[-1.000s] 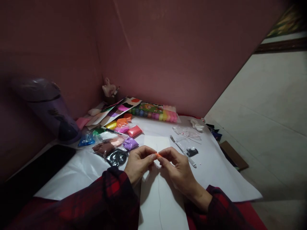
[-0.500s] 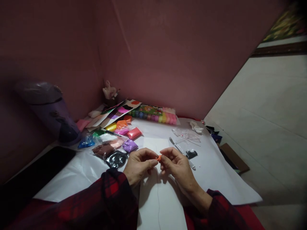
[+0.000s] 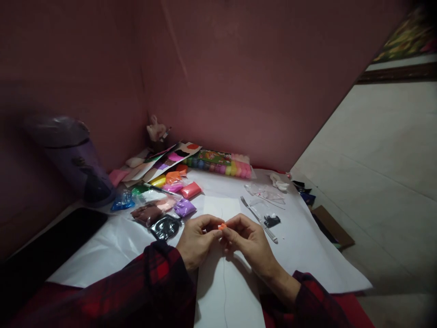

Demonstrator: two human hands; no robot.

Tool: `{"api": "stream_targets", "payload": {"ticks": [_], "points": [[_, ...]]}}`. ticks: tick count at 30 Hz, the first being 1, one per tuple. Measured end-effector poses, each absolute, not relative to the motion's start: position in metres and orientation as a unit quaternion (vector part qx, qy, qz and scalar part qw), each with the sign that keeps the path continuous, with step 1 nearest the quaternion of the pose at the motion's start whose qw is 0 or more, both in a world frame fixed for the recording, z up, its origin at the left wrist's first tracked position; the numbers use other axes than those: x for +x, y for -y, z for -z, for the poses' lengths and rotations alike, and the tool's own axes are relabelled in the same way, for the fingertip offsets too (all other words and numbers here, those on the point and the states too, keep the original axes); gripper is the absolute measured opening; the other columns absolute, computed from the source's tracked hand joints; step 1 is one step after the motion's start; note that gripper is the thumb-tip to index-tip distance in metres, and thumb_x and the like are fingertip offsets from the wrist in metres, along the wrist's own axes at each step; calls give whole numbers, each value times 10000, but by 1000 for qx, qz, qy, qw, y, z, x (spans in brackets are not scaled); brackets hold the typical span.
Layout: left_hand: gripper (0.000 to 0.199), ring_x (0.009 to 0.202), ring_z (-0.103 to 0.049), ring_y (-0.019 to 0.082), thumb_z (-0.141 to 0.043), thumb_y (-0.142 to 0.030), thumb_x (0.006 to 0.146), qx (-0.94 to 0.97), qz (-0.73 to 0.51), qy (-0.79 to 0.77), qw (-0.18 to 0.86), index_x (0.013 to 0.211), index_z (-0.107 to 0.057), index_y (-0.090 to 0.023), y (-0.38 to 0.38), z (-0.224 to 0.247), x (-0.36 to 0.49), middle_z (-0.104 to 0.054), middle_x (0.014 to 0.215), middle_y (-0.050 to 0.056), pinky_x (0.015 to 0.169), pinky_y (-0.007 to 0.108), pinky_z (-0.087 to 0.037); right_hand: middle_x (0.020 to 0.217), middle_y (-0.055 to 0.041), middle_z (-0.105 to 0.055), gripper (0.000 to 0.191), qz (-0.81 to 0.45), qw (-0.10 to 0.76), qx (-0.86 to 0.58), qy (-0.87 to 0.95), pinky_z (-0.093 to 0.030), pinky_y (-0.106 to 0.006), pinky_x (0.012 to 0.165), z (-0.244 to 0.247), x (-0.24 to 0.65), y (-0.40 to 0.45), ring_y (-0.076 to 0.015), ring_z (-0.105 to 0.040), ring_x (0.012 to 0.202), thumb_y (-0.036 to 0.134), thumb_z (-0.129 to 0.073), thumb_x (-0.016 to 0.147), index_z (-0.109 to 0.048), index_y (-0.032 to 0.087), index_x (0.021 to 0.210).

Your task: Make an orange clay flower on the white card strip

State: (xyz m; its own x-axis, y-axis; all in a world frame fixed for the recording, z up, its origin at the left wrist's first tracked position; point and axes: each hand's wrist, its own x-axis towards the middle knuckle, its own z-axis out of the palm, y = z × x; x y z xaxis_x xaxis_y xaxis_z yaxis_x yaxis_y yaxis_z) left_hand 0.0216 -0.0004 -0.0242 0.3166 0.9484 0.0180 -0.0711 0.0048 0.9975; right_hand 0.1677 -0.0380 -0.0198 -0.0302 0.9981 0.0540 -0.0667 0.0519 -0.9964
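Observation:
A small orange piece (image 3: 222, 226) is pinched between my two hands, above a white strip of card (image 3: 227, 291) with a thin wavy line running along it. My left hand (image 3: 198, 239) grips the piece from the left with thumb and forefinger. From the right, my right hand (image 3: 252, 243) holds it the same way, its thumb over part of the piece. A fork (image 3: 257, 217) lies just beyond my right hand. Next to it is a small bag with something black (image 3: 272, 221).
Bags of coloured clay (image 3: 184, 207) lie at the left, with a clay pack (image 3: 218, 161) behind them. A purple container (image 3: 80, 164) and a black flat object (image 3: 68, 237) are far left. Crumpled clear plastic (image 3: 266, 193) is at the right.
My right hand has moved slightly left, closer to my left hand. The orange piece has shifted a little left and turned between the fingers.

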Motion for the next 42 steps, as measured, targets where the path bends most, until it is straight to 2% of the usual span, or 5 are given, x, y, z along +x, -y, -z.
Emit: {"api": "stream_targets", "payload": {"ticks": [4,14,21,28,42], "points": [[242,577,-552,125,-696,-279,696,558,-409,-389,609,863,-708,-105,0,24,21,-667,695,51,541,233,-420,641,-6,-647,269,-516,524,-455,501,-499,-240,418,18,169,36,-127,-596,474,410,-688,779,-594,159,798],[311,442,-476,74,-649,-420,756,568,-390,-368,624,794,-620,-113,0,24,20,-579,603,-2,419,195,-374,675,16,-636,234,-485,545,-447,517,-493,-234,485,17,171,35,-120,-588,533,331,-696,789,-636,202,975],[360,433,-476,69,-611,-458,779,551,-392,-351,648,834,-621,-103,-2,24,21,-575,621,-5,404,194,-388,733,-5,-639,53,-351,535,-463,613,-502,-237,573,19,174,38,-120,-595,611,218,-635,832,-672,189,856],[284,450,-500,69,-698,-360,719,527,-410,-329,667,784,-603,-100,-1,23,22,-622,627,9,438,195,-404,786,-19,-670,55,-314,498,-474,654,-521,-268,649,19,175,38,-153,-640,697,189,-619,831,-639,183,882],[369,413,-500,82,-700,-459,695,518,-399,-337,678,730,-575,-113,-2,23,23,-608,585,8,406,210,-399,779,-25,-622,114,-153,468,-449,745,-457,-260,636,19,178,39,-139,-581,698,82,-555,847,-618,171,880]]}}
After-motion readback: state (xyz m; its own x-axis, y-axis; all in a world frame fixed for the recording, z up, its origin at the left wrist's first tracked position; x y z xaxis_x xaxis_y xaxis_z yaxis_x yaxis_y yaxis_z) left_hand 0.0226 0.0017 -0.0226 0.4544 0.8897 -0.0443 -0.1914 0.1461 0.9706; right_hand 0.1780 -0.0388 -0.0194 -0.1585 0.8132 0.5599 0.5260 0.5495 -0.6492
